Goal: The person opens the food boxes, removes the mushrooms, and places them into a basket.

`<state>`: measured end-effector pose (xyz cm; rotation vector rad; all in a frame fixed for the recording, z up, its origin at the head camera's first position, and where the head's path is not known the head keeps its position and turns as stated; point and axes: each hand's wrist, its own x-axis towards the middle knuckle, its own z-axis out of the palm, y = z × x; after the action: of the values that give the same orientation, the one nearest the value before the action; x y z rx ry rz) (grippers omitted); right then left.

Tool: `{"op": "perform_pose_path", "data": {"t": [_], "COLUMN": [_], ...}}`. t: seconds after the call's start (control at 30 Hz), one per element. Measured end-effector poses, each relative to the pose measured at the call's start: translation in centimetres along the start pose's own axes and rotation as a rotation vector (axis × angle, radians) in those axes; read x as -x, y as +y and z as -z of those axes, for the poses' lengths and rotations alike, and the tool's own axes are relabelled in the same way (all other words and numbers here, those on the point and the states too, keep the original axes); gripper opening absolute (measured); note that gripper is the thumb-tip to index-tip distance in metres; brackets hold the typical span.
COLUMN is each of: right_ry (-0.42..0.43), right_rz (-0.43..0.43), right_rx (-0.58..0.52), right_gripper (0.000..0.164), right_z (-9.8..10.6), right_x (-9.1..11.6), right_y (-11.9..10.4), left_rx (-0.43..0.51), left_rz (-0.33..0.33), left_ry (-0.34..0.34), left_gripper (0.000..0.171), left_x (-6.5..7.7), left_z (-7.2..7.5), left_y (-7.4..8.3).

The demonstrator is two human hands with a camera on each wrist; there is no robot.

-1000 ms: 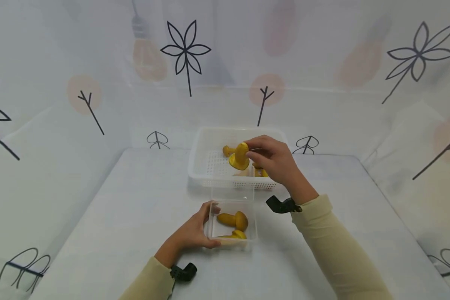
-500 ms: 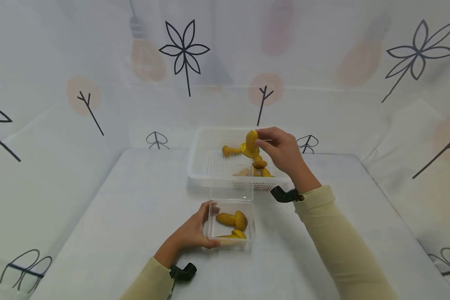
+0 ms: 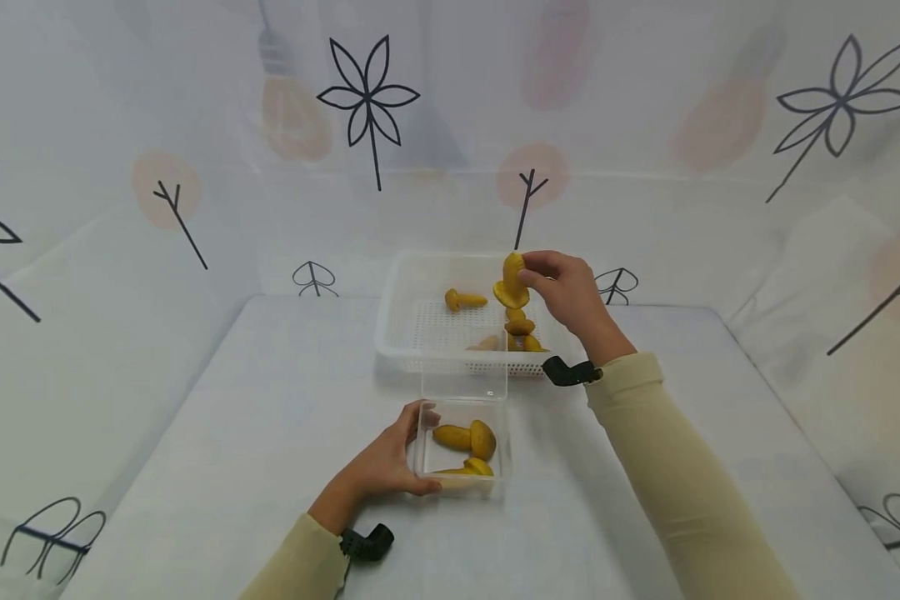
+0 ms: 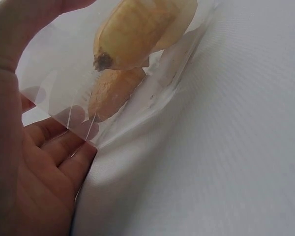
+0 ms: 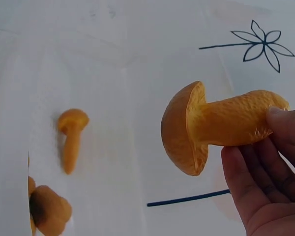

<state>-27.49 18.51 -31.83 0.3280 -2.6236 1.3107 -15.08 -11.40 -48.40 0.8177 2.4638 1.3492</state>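
Note:
My right hand (image 3: 566, 287) pinches a yellow mushroom (image 5: 226, 123) by its stem, cap hanging down, above the white basket (image 3: 397, 333). Thumb and fingers lie round the stem's end in the right wrist view. My left hand (image 3: 382, 462) grips the left side of a clear plastic box (image 3: 504, 454), thumb at the near side and fingers at the far left corner. Two yellow mushrooms lie in that box, one (image 3: 465, 439) behind the other (image 3: 471, 469). The left wrist view shows them (image 4: 132, 39) through the clear wall.
One mushroom (image 3: 465, 300) lies alone in the basket's middle; several more (image 3: 520, 327) cluster at its right front. The box's clear lid (image 3: 463, 383) stands raised, overlapping the basket's front in the head view. A patterned white cloth wall (image 3: 450, 217) rises behind the white table (image 3: 270, 400).
My right hand has moved up, away and slightly right with the mushroom, rising over the basket's right part. The left hand and the box have stayed put.

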Motion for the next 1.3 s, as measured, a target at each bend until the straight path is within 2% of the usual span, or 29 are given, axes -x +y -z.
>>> {"op": "perform_pose_path", "data": {"t": [0.2, 0.4, 0.63, 0.87, 1.07, 1.3], "right_ry": [-0.036, -0.086, -0.117, -0.129, -0.154, -0.159], "right_rz": [-0.098, -0.152, -0.256, -0.348, -0.409, -0.486], "right_rx": [-0.083, -0.163, -0.304, -0.451, -0.439, -0.414], "right_gripper": [0.04, 0.042, 0.046, 0.046, 0.047, 0.045], "right_z": [-0.1, -0.3, -0.7, -1.5, -2.4, -3.6], "right_x": [-1.3, -2.8, -4.8, -5.9, -6.6, -7.0], "right_y": [0.5, 1.2, 2.1, 2.1, 2.3, 3.4], "left_rx": [0.013, 0.014, 0.006, 0.007, 0.004, 0.049], "left_rz": [0.009, 0.01, 0.023, 0.019, 0.003, -0.03], "left_ry": [-0.008, -0.004, 0.002, 0.001, -0.001, -0.02], "left_gripper": [0.106, 0.107, 0.108, 0.107, 0.107, 0.108], "left_x": [-0.1, 0.0, 0.0, 0.0, 0.1, 0.0], "left_z": [0.1, 0.1, 0.1, 0.2, 0.3, 0.3], "left_y": [-0.1, -0.1, -0.2, -0.4, -0.3, -0.3]}}
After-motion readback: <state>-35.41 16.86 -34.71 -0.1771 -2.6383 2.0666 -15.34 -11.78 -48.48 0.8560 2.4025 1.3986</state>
